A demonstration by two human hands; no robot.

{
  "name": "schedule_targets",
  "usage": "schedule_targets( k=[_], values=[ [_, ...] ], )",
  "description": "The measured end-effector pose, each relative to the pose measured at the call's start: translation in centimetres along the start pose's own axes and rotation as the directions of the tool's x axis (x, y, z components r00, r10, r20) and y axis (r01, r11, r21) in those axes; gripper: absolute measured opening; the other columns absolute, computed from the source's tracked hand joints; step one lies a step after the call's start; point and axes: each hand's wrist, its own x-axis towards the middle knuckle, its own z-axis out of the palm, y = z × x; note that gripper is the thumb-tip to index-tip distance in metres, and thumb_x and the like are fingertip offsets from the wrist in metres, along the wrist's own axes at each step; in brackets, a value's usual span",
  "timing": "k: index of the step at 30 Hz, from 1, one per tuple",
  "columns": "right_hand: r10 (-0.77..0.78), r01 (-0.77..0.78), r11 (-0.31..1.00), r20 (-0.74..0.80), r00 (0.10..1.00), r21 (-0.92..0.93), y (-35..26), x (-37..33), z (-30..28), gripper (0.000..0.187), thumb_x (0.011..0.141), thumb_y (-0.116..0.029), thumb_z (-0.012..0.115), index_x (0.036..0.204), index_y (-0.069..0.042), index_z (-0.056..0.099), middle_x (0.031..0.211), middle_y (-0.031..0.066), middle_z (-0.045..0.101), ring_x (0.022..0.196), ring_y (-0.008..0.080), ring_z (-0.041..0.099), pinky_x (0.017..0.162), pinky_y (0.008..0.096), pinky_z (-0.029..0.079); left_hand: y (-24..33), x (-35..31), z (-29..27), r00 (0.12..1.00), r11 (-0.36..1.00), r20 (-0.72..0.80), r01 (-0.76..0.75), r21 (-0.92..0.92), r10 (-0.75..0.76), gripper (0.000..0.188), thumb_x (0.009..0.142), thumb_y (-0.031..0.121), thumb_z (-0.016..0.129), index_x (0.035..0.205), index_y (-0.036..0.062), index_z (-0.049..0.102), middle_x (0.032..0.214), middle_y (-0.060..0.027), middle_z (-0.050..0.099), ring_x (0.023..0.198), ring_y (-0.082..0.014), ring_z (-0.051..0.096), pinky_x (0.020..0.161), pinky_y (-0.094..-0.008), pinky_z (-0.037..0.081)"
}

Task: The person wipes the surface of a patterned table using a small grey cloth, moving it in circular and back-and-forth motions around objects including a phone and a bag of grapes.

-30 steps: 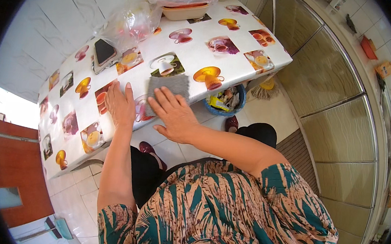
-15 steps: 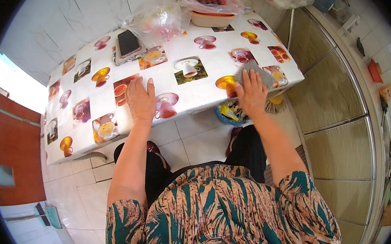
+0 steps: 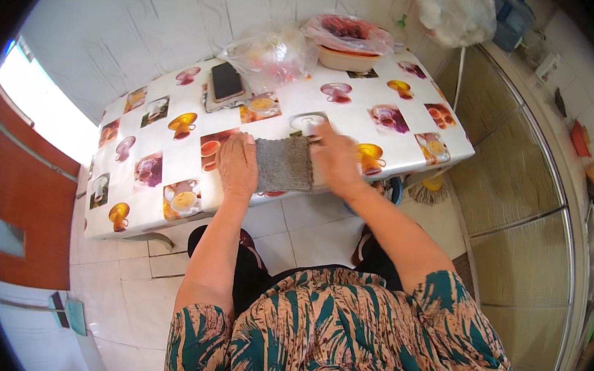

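Note:
A grey knitted cloth [image 3: 283,163] lies spread on the near edge of the table, its lower end reaching the edge. My left hand [image 3: 238,165] rests flat at the cloth's left side, fingers stretched out and close to it. On the other side is my right hand [image 3: 338,162], at the cloth's right edge and smeared by motion, so its grip does not show clearly. Beneath them is a white tablecloth [image 3: 246,127] printed with cups and saucers, covering the table.
At the back stand a dark-screened phone [image 3: 227,81] on a folded pad, a clear plastic bag [image 3: 272,58], and a beige basin [image 3: 348,61] under a bag-lined red bowl [image 3: 344,30]. Below the table are a blue bin [image 3: 397,190] and a brush [image 3: 428,191]. Glazed panels [image 3: 521,168] line the right.
My right hand and the cloth have moved left from the table's right part to beside my left hand. The cloth now lies spread out. The whole view has shifted slightly.

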Motion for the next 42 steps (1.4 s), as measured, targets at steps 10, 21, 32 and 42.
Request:
schedule_targets(
  k=[10,21,32,42],
  values=[
    [0.111,-0.201,0.758,-0.181,0.977,-0.62,6.7,-2.9,-3.1,0.055,0.092,-0.037,0.055,0.132,0.001,0.049,0.139,0.0179,0.048,0.132,0.0326,0.04,0.104,0.0481,0.03,4.9,-2.9,-0.4,0.833,0.901,0.416,-0.429,0.065,0.366,0.051,0.098,0.038,0.042,0.141,0.011,0.045,0.148,-0.0113,0.041,0.138,-0.0274,0.035,0.115,-0.047,0.023],
    [0.099,-0.193,0.715,-0.176,0.979,-0.672,5.9,-3.2,-3.5,0.057,0.094,-0.041,0.05,0.133,0.001,0.048,0.141,0.0179,0.047,0.133,0.0327,0.041,0.106,0.0466,0.03,-14.3,-2.8,-12.8,0.975,0.807,0.127,0.077,0.585,-0.185,0.058,0.097,0.045,0.045,0.146,0.0128,0.041,0.151,-0.0115,0.039,0.141,-0.0274,0.033,0.114,-0.0461,0.025],
    [0.098,-0.206,0.68,-0.191,0.977,-0.704,5.9,-3.3,-3.4,0.054,0.093,-0.038,0.053,0.134,-0.003,0.05,0.142,0.0141,0.048,0.133,0.0304,0.042,0.105,0.0445,0.032,-12.9,-5.0,-11.0,1.0,0.75,0.016,-0.011,0.661,0.0,0.051,0.094,0.039,0.052,0.138,0.0145,0.05,0.144,-0.0145,0.045,0.134,-0.0318,0.041,0.11,-0.0521,0.028],
    [0.135,-0.194,0.704,-0.139,0.981,-0.684,6.2,-3.2,-3.6,0.053,0.096,-0.039,0.049,0.135,-0.004,0.05,0.143,0.0129,0.047,0.135,0.0301,0.04,0.107,0.0443,0.03,5.3,-4.9,-2.2,0.932,0.975,0.313,-0.212,0.061,0.183,0.06,0.093,0.043,0.05,0.143,0.0115,0.043,0.15,-0.0164,0.036,0.141,-0.0303,0.031,0.116,-0.0494,0.02]
  ],
)
